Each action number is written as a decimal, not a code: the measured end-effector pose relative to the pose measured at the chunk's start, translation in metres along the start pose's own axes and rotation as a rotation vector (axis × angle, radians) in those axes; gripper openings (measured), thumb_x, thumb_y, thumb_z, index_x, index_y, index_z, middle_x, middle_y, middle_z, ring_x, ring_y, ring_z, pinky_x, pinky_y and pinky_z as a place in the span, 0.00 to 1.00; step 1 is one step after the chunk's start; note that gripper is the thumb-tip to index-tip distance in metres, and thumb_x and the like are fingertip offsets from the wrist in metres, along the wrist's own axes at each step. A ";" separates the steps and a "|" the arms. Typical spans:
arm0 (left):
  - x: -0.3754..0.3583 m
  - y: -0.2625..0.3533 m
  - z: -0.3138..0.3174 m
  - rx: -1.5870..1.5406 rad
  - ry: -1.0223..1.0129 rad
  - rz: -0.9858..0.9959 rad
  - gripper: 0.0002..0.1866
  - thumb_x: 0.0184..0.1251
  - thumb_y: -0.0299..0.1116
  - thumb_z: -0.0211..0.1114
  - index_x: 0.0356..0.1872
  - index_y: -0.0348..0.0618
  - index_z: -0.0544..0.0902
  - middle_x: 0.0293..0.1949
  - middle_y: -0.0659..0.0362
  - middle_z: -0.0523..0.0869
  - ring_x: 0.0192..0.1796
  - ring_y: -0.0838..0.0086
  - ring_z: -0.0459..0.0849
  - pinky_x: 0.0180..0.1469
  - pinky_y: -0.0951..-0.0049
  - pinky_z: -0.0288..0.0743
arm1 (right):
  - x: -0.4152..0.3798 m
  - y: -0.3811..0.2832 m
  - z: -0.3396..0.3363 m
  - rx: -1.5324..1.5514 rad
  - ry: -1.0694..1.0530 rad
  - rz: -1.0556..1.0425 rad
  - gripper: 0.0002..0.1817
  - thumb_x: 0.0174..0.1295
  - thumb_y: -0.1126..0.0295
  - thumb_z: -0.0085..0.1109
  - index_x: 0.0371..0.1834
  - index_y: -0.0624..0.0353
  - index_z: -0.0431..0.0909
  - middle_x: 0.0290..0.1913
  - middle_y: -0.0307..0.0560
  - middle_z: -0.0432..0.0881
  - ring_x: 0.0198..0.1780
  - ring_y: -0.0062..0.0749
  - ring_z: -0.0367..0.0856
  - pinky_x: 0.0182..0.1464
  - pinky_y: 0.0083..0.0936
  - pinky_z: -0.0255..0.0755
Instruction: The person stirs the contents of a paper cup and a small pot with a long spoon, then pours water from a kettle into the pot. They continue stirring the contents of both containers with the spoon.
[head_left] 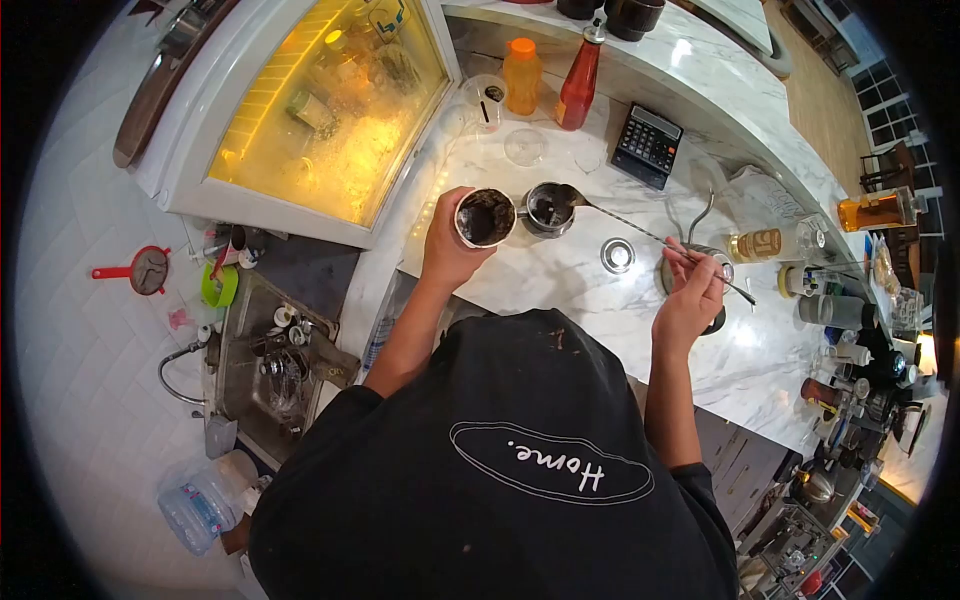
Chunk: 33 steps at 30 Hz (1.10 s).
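My left hand (447,250) is wrapped round a pale-rimmed cup (463,238) with dark, lumpy contents. Right beside it on the marble counter stands a small metal cup (548,233), dark stuff inside. A long-handled bar spoon (632,224) reaches across from the right, its dark-coated bowl at that metal cup's rim. The fingers of my right hand (688,300) pinch the spoon's handle near its far end. Under that hand sits a metal vessel, partly hidden, close to a thin gooseneck spout (709,208). A round metal lid or disc (617,256) lies between the hands.
Behind the cups stand an orange-capped bottle (522,77), a red syrup bottle (580,82), a clear plastic cup (485,103) and a calculator (647,146). A lit glass display case (330,120) and a sink (235,385) are at left. Several bottles crowd the right, including a labelled one (765,245).
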<state>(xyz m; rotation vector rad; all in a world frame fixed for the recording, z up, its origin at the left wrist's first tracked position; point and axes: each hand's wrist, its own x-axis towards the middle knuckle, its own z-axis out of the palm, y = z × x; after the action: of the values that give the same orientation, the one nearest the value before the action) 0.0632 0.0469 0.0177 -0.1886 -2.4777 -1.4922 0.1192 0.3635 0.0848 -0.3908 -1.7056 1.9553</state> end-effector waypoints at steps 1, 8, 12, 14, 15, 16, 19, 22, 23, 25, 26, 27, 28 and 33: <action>0.001 0.000 0.002 -0.003 0.016 0.011 0.43 0.48 0.28 0.87 0.66 0.42 0.72 0.56 0.52 0.86 0.59 0.63 0.87 0.61 0.63 0.81 | -0.001 0.005 0.001 -0.031 -0.047 -0.038 0.18 0.87 0.65 0.38 0.49 0.65 0.77 0.49 0.57 0.90 0.55 0.44 0.90 0.63 0.37 0.78; 0.008 0.002 0.016 -0.028 0.059 -0.054 0.44 0.50 0.28 0.89 0.65 0.40 0.68 0.53 0.53 0.88 0.56 0.69 0.89 0.59 0.67 0.83 | -0.012 0.007 0.011 -0.369 -0.358 -0.319 0.16 0.84 0.73 0.42 0.52 0.70 0.81 0.54 0.59 0.89 0.56 0.42 0.90 0.63 0.35 0.79; 0.011 -0.001 0.022 -0.068 0.077 -0.035 0.44 0.49 0.28 0.89 0.64 0.41 0.67 0.54 0.52 0.87 0.57 0.69 0.88 0.60 0.67 0.83 | -0.014 0.003 0.011 -0.316 -0.351 -0.335 0.15 0.83 0.74 0.42 0.53 0.71 0.80 0.54 0.60 0.89 0.56 0.44 0.90 0.62 0.37 0.81; 0.014 0.001 0.024 -0.063 0.085 -0.004 0.45 0.49 0.29 0.90 0.64 0.40 0.66 0.56 0.52 0.86 0.58 0.69 0.88 0.60 0.67 0.83 | -0.014 0.002 0.009 -0.362 -0.372 -0.360 0.15 0.84 0.74 0.41 0.53 0.72 0.79 0.54 0.61 0.89 0.56 0.45 0.90 0.61 0.37 0.82; 0.015 0.003 0.025 -0.057 0.085 0.017 0.45 0.49 0.29 0.90 0.63 0.40 0.66 0.56 0.52 0.86 0.58 0.69 0.88 0.61 0.67 0.83 | -0.013 0.001 0.008 -0.335 -0.344 -0.341 0.15 0.84 0.74 0.41 0.52 0.72 0.79 0.54 0.62 0.89 0.56 0.45 0.90 0.61 0.37 0.83; 0.017 0.005 0.025 -0.051 0.086 0.038 0.45 0.48 0.29 0.90 0.63 0.40 0.66 0.57 0.52 0.86 0.58 0.69 0.88 0.61 0.67 0.82 | -0.013 -0.001 0.007 -0.306 -0.315 -0.321 0.15 0.84 0.74 0.40 0.52 0.72 0.79 0.54 0.63 0.88 0.56 0.46 0.90 0.60 0.38 0.84; 0.018 0.005 0.028 -0.072 0.090 0.054 0.46 0.48 0.30 0.91 0.63 0.40 0.66 0.58 0.51 0.85 0.59 0.68 0.87 0.62 0.67 0.82 | -0.013 -0.017 0.006 -0.240 -0.194 -0.329 0.20 0.86 0.71 0.35 0.50 0.75 0.78 0.54 0.66 0.87 0.52 0.46 0.91 0.56 0.37 0.86; 0.018 0.005 0.035 -0.103 0.114 0.083 0.46 0.47 0.29 0.91 0.63 0.40 0.66 0.58 0.51 0.85 0.59 0.67 0.87 0.62 0.67 0.82 | -0.011 -0.038 0.006 -0.176 -0.050 -0.365 0.22 0.88 0.65 0.31 0.52 0.74 0.73 0.53 0.70 0.87 0.50 0.46 0.90 0.53 0.35 0.87; 0.019 0.005 0.037 -0.111 0.124 0.100 0.46 0.47 0.29 0.91 0.63 0.41 0.66 0.58 0.51 0.84 0.59 0.66 0.87 0.62 0.67 0.82 | -0.010 -0.043 0.004 -0.137 -0.067 -0.380 0.21 0.88 0.65 0.32 0.52 0.73 0.72 0.53 0.71 0.87 0.51 0.47 0.90 0.53 0.36 0.87; 0.025 0.018 0.042 -0.113 0.159 0.166 0.43 0.47 0.29 0.89 0.62 0.43 0.69 0.55 0.52 0.85 0.54 0.62 0.88 0.57 0.65 0.82 | -0.010 -0.054 -0.002 -0.058 -0.101 -0.413 0.20 0.88 0.63 0.33 0.52 0.71 0.71 0.52 0.72 0.86 0.52 0.49 0.90 0.52 0.36 0.88; 0.028 0.022 0.043 -0.114 0.177 0.200 0.41 0.47 0.28 0.88 0.61 0.44 0.70 0.54 0.53 0.86 0.51 0.59 0.89 0.55 0.64 0.82 | -0.011 -0.059 -0.003 -0.020 -0.119 -0.405 0.21 0.88 0.61 0.33 0.51 0.70 0.72 0.52 0.74 0.86 0.53 0.52 0.90 0.52 0.36 0.88; 0.032 0.020 0.044 -0.094 0.177 0.250 0.41 0.47 0.28 0.88 0.61 0.44 0.70 0.53 0.53 0.86 0.51 0.58 0.88 0.55 0.64 0.82 | -0.011 -0.061 -0.002 -0.018 -0.139 -0.408 0.20 0.88 0.62 0.33 0.51 0.70 0.72 0.52 0.74 0.86 0.54 0.52 0.90 0.51 0.35 0.88; 0.037 0.016 0.047 -0.075 0.176 0.299 0.41 0.46 0.28 0.88 0.60 0.44 0.70 0.53 0.53 0.85 0.51 0.57 0.87 0.55 0.63 0.81 | -0.012 -0.063 0.000 -0.017 -0.158 -0.411 0.20 0.88 0.62 0.33 0.51 0.69 0.72 0.52 0.74 0.86 0.54 0.53 0.90 0.50 0.35 0.88; 0.045 0.019 0.059 -0.200 0.184 0.319 0.44 0.41 0.28 0.89 0.61 0.45 0.71 0.53 0.53 0.86 0.55 0.54 0.85 0.59 0.59 0.76 | -0.014 -0.064 0.010 -0.027 -0.211 -0.380 0.18 0.87 0.65 0.36 0.49 0.68 0.74 0.48 0.70 0.88 0.53 0.52 0.91 0.58 0.45 0.85</action>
<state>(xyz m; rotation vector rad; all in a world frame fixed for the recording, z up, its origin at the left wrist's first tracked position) 0.0166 0.1073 0.0200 -0.4385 -2.0425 -1.5377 0.1372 0.3526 0.1478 0.1313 -1.7811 1.7416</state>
